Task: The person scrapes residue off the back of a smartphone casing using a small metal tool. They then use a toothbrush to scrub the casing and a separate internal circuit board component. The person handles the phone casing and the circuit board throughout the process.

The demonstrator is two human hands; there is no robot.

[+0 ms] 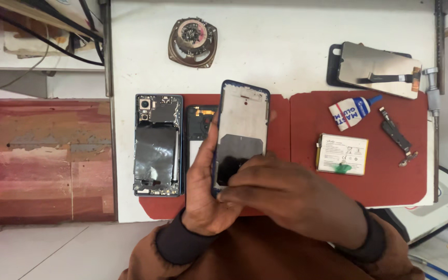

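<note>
Both hands meet low in the view, closest to the camera, over the near edge of the white table (286,46). Fingers of the right hand (291,199) curl down onto the lower end of a blue phone frame (242,129), fingertips pressed at its dark bottom patch, apparently picking or pushing at something there; whether anything small sits under them is hidden. Cupped behind, the left hand (206,192) closes around the frame's left edge and back, thumb running up its side, so the frame stands propped and tilted toward the camera, held steady for the other hand's work.

Just beyond, a dark back cover (199,124) lies half hidden under the frame, and an opened phone (158,145) rests flat to its left, both on a red mat (281,140). Further right, well apart, lie a battery (342,153), a glue tube (349,111), a flex strip (397,137) and a screen panel (379,70). A round speaker part (193,41) sits at the far side. Bare mat between frame and battery leaves room rightward; the table's left edge runs close beside the opened phone
</note>
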